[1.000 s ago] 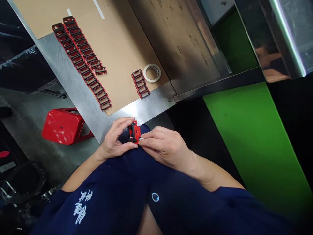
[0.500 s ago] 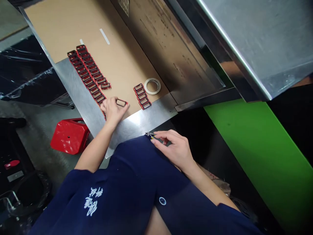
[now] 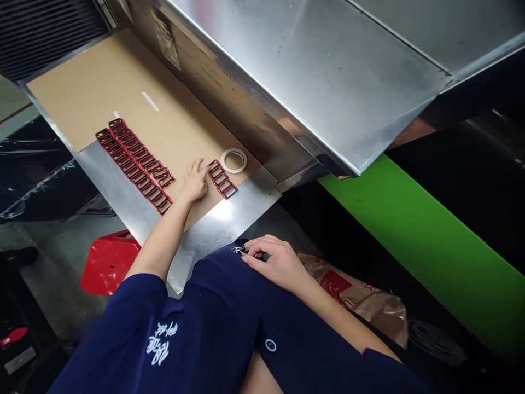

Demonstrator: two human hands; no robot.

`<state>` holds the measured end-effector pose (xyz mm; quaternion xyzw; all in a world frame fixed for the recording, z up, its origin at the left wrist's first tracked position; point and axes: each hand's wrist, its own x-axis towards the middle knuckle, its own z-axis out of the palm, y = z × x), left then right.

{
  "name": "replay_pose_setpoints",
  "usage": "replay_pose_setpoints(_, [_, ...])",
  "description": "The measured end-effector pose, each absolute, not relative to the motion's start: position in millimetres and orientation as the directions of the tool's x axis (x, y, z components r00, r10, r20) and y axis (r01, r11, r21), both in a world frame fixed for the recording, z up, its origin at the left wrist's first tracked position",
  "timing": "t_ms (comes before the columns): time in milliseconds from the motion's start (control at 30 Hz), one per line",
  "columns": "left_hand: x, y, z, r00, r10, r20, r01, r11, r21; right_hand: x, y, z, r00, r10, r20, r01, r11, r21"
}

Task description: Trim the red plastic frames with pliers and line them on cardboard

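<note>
Your left fingers [image 3: 199, 166] lie loosely apart and hold nothing that shows; their tips sit just beside the top end of the short row of frames [image 3: 220, 179], and your left hand [image 3: 194, 185] rests on the cardboard [image 3: 123, 93]. Your right fingers [image 3: 256, 249] are pinched narrow on a small metal piece [image 3: 240, 250] with a yellow mark, too small to name surely; your right hand [image 3: 274, 264] hangs just above your blue shirt [image 3: 205, 323], well apart from the frames. The frames are red and black, rectangular and open in the middle; they lie flat in their rows. The short row sits just beside the tape roll [image 3: 233, 160]; the long double row [image 3: 133, 164] lies left of your left hand, its lower end crossing from the cardboard onto the steel tabletop [image 3: 223, 224]. A steel hood [image 3: 311, 71] overhangs the far side; a green panel [image 3: 426, 246] runs along your right, with a brown bag [image 3: 353, 295] and coiled cable [image 3: 435, 342] near it; a red stool [image 3: 109, 262] stands on the floor at your left, beyond it black plastic sheeting [image 3: 36, 175].
</note>
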<state>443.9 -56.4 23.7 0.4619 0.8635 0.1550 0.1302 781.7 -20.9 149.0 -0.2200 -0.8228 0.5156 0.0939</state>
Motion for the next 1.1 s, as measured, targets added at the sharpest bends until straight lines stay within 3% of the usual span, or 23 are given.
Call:
replay_pose_setpoints(67, [440.1,-38.3,20.8,-0.347,0.924,-0.160,0.822,0.382,0.422,782.7,-23.4,146.8,-0.891,0.446,-0.079,0.274,0.392,-0.878])
replay_pose_setpoints(167, [428.7,-21.7,18.8,-0.337,0.921,-0.197,0.781,0.390,0.488,782.2,-26.2,146.8,-0.892,0.448,-0.061,0.262,0.402,-0.877])
replay_pose_setpoints(333, [423.8,-16.2,21.4,-0.458,0.869,-0.184,0.662,0.472,0.582,776.5,-27.9,149.2,-0.904,0.426,-0.020,0.216,0.417,-0.883])
replay_pose_setpoints(467, [428.6,-13.3,32.1,-0.651,0.737,-0.181,0.451,0.567,0.690,773.3,-27.7,146.1,-0.904,0.427,0.002,0.194,0.415,-0.889])
replay_pose_setpoints(600, [452.2,-43.1,53.6,-0.741,0.625,-0.244,0.195,0.549,0.813,772.7,-23.2,137.9,-0.838,0.538,-0.093,0.243,0.214,-0.946])
replay_pose_setpoints(700, [502.1,-103.5,71.0,-0.668,0.677,-0.308,-0.008,0.408,0.913,771.0,-20.8,141.5,-0.806,0.580,-0.114,0.227,0.126,-0.966])
replay_pose_setpoints(767, [545.7,-148.3,84.4,-0.570,0.771,-0.284,-0.229,0.183,0.956,768.2,-21.1,151.1,-0.833,0.553,-0.020,0.176,0.231,-0.957])
replay_pose_setpoints(833, [585.9,-182.7,99.5,-0.502,0.836,-0.220,-0.324,0.053,0.945,763.3,-22.7,161.9,-0.885,0.465,0.037,0.106,0.277,-0.955])
replay_pose_setpoints(933, [621.3,-206.5,119.4,-0.381,0.907,-0.181,-0.274,0.077,0.959,753.2,-27.1,169.1,-0.957,0.278,-0.086,0.076,-0.045,-0.996])
replay_pose_setpoints(1000, [626.7,-211.7,128.0,-0.308,0.935,-0.175,-0.190,0.120,0.975,747.3,-30.6,166.3,-0.961,0.187,-0.204,0.146,-0.286,-0.947])
replay_pose_setpoints(1100, [622.5,-219.1,137.5,-0.272,0.955,-0.123,0.035,0.137,0.990,744.2,-32.8,159.8,-0.942,0.174,-0.286,0.200,-0.393,-0.897])
